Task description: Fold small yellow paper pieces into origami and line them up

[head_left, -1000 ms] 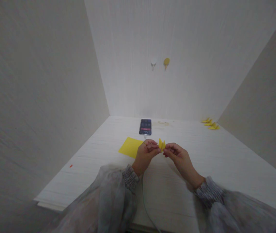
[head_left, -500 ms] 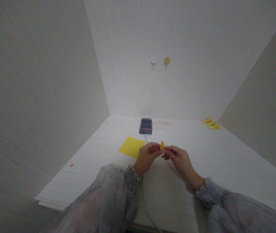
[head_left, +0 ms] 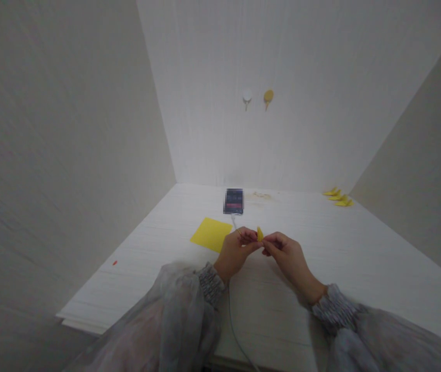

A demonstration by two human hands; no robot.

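Note:
Between my two hands, above the middle of the table, is a small piece of folded yellow paper. My left hand pinches it from the left with thumb and fingers. From the other side, my right hand grips its lower right edge between thumb and fingertips. The fingers cover part of the paper, so its full shape is hidden. A flat yellow paper sheet lies on the table just left of my left hand, which overlaps its right corner.
A phone lies near the back wall, its cable running under my left wrist to the front edge. Several folded yellow paper pieces line the back right corner. Two hooks hang on the wall. A red scrap lies at left.
The folded yellow paper has turned a little and looks narrower, its layers closer together. Both hands stay in nearly the same place; the view has shifted slightly.

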